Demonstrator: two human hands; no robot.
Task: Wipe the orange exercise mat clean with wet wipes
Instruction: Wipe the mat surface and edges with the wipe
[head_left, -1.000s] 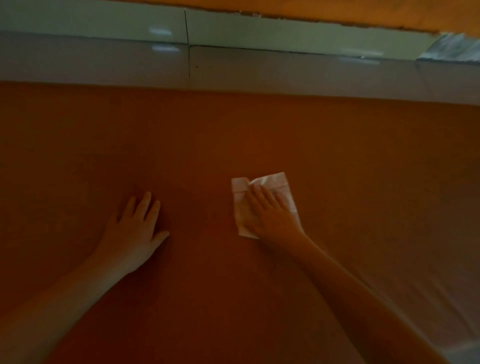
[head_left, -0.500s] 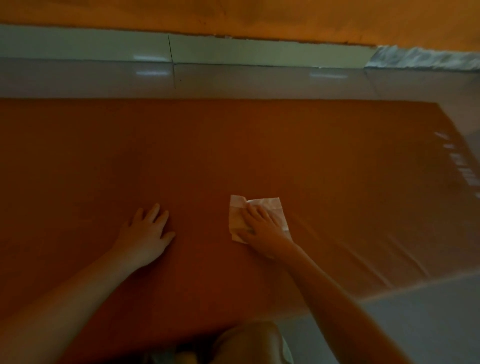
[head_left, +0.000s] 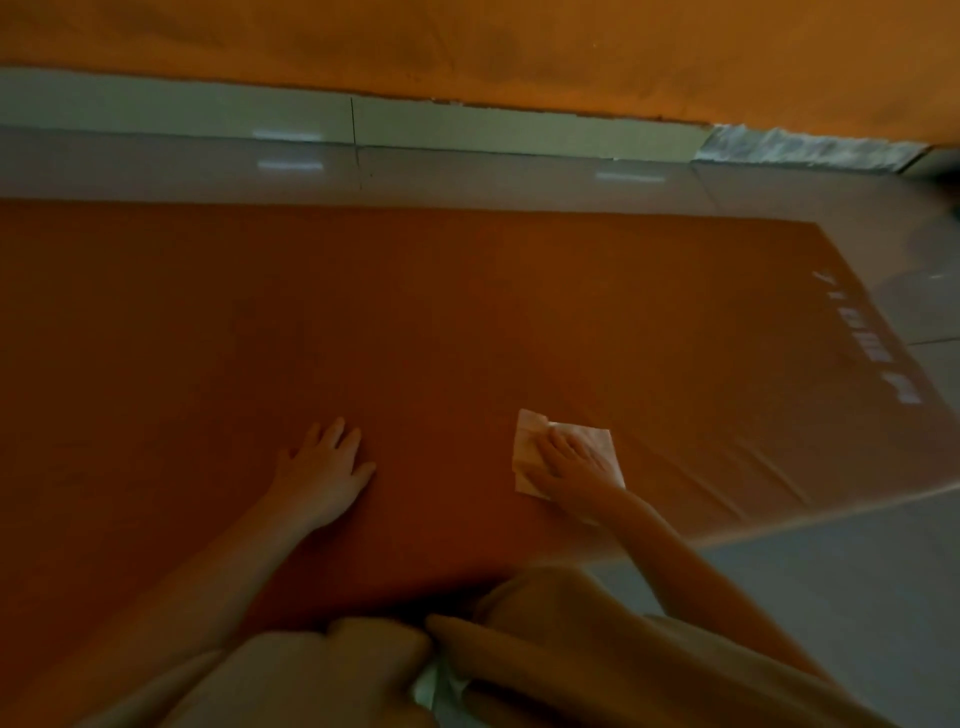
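Two hands are down on the orange exercise mat (head_left: 467, 312). The mat lies flat on the tiled floor (head_left: 519, 179), its far edge running along the skirting (head_left: 519, 127) below an orange wall (head_left: 467, 47).

Right hand (head_left: 574, 467): grip fully open, fingers straight and close together, palm flat on a folded white wet wipe (head_left: 525, 434). No finger visibly curls round or pinches it, so downward pressure alone seems to carry the wipe. Judgement: a flat palm loads the whole pad, so more of the cloth meets the mat on each stroke.

Left hand (head_left: 322, 470): grip also open and empty, fingers spread on bare mat, well apart from the wipe. Judgement: it props the leaning body and pins the mat against creeping.

Wipe position: toward the near edge, right of centre, short of the mat's right end where pale lettering (head_left: 852, 358) is printed. Knees (head_left: 519, 639) sit at the near edge.

Glossy streaks show on the mat right of the wipe. They could be a wet film or only reflection; the light is too dim to tell.

Step in hand: wiping, mid-task. The share already cleaned can't be read from the surface.
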